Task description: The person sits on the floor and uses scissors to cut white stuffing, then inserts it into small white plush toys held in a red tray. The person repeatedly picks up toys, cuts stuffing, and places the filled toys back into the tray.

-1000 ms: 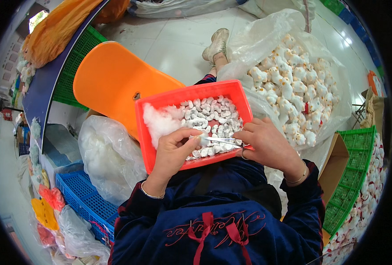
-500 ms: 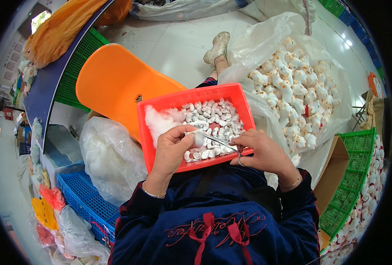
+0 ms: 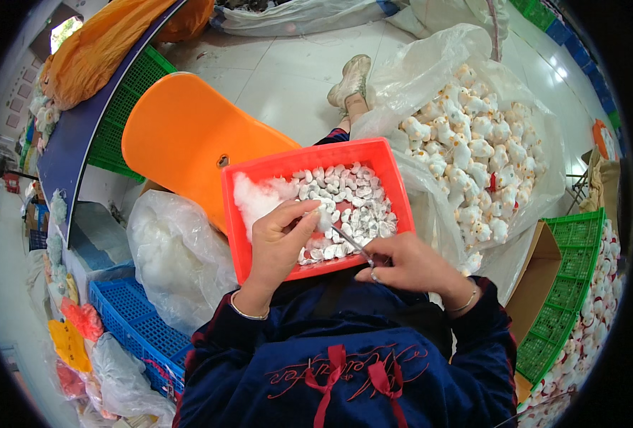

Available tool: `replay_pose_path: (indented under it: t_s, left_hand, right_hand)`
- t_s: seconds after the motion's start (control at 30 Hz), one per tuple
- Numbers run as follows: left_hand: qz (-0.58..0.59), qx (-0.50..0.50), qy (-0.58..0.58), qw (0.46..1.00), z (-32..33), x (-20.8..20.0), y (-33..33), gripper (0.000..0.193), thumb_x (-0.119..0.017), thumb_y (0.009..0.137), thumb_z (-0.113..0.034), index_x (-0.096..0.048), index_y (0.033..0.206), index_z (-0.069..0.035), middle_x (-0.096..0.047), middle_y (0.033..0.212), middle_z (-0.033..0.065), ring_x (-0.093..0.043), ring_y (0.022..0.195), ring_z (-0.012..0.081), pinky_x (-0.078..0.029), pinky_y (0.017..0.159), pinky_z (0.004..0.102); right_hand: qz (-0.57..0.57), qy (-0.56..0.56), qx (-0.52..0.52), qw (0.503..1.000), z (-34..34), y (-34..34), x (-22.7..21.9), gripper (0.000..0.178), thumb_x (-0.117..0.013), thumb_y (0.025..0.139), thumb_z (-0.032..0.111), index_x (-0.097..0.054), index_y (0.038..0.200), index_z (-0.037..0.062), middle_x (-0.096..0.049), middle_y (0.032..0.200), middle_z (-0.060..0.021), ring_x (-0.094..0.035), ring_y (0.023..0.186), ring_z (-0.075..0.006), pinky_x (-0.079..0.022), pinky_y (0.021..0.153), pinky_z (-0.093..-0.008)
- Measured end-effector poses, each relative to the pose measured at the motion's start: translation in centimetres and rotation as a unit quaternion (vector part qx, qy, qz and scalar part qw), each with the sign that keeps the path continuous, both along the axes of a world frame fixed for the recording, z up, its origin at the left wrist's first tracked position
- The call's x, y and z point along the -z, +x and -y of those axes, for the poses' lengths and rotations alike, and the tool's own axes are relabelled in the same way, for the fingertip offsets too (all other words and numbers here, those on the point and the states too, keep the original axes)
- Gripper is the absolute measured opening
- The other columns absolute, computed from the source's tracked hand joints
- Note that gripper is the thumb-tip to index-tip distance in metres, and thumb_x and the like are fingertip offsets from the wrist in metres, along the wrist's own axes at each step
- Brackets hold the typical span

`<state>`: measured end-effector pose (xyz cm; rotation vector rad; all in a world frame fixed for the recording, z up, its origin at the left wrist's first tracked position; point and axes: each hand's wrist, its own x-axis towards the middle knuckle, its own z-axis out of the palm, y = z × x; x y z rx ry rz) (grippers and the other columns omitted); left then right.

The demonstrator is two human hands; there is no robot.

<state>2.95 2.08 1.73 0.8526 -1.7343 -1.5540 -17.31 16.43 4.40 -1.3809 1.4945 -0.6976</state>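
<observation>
My left hand (image 3: 282, 239) is over the red tray (image 3: 235, 250), thumb and fingertips pinched on a small white piece (image 3: 324, 220). Its exact shape is mostly hidden by the fingers. In my right hand (image 3: 409, 262) is a pair of slim metal forceps (image 3: 350, 240) with ring handles. Their tips reach up and left to the white piece and look close together. Many small curved white pieces (image 3: 359, 207) lie in the tray, and a loose heap of white stuffing (image 3: 256, 196) fills its left side. The tray rests on my lap.
A large clear bag of small white plush figures (image 3: 473, 150) stands to the right. Behind the tray is an orange chair (image 3: 188, 135). On the left are a plastic bag of stuffing (image 3: 177, 264) and a blue crate (image 3: 134, 314). Green crates (image 3: 569, 285) stand at right.
The forceps have swung to a steeper angle, tips now at the white piece. My right hand has moved slightly down and left; the left hand has barely shifted.
</observation>
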Motion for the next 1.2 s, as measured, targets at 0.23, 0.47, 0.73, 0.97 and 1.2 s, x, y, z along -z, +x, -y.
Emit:
replay_pose_path:
  t_s: [0.23, 0.47, 0.73, 0.97, 1.2]
  left_hand:
    - [-0.021, -0.110, -0.252, 0.961, -1.2, 1.4, -2.3, 0.020, -0.070, 0.093, 0.003, -0.073, 0.112, 0.004, -0.071, 0.094, 0.0089, -0.064, 0.077, 0.0108, -0.052, 0.070, 0.0239]
    - [-0.119, -0.122, 0.087, 0.982, -0.9, 0.6, -2.7, 0.024, -0.067, 0.097, 0.000, -0.067, 0.119, 0.007, -0.073, 0.093, 0.0081, -0.070, 0.084, 0.0119, -0.057, 0.073, 0.0249]
    - [-0.011, -0.062, 0.092, 0.994, 1.0, 0.5, -1.8, 0.018, -0.060, 0.098, 0.003, -0.066, 0.115, 0.007, -0.074, 0.097, 0.0103, -0.072, 0.083, 0.0130, -0.058, 0.076, 0.0249]
    - [0.012, -0.071, 0.010, 0.997, 1.3, 1.2, -1.3, 0.016, -0.059, 0.095, 0.007, -0.063, 0.110, 0.005, -0.073, 0.095, 0.0094, -0.070, 0.082, 0.0110, -0.057, 0.077, 0.0239]
    - [-0.011, -0.057, 0.003, 0.998, 1.1, 0.8, -1.2, 0.015, -0.059, 0.096, 0.006, -0.063, 0.111, 0.005, -0.073, 0.096, 0.0093, -0.070, 0.084, 0.0113, -0.057, 0.078, 0.0245]
  right_hand:
    - [0.271, 0.050, 0.136, 0.951, 0.4, 5.4, 2.0, 0.027, -0.077, 0.093, 0.024, -0.069, 0.100, -0.0009, -0.056, 0.070, -0.0006, -0.049, 0.068, -0.0061, -0.043, 0.060, -0.0276]
    - [-0.175, -0.190, 0.173, 0.950, 1.3, 3.8, 2.9, 0.034, -0.080, 0.081, 0.022, -0.071, 0.108, 0.0035, -0.068, 0.081, -0.0090, -0.064, 0.076, -0.0289, -0.047, 0.070, -0.0419]
    - [-0.314, -0.160, 0.112, 0.929, 0.5, 1.7, 2.2, 0.044, -0.082, 0.078, 0.029, -0.069, 0.114, 0.0080, -0.066, 0.095, -0.0081, -0.060, 0.096, -0.0282, -0.042, 0.081, -0.0426]
    - [-0.339, -0.183, 0.115, 0.916, 1.3, 1.1, -1.7, 0.045, -0.081, 0.078, 0.032, -0.068, 0.114, 0.0088, -0.064, 0.104, -0.0082, -0.058, 0.105, -0.0287, -0.041, 0.086, -0.0433]
    - [-0.307, -0.129, 0.070, 0.940, 1.4, 0.8, -0.8, 0.037, -0.080, 0.079, 0.030, -0.072, 0.107, 0.0078, -0.067, 0.090, -0.0099, -0.063, 0.090, -0.0306, -0.045, 0.080, -0.0439]
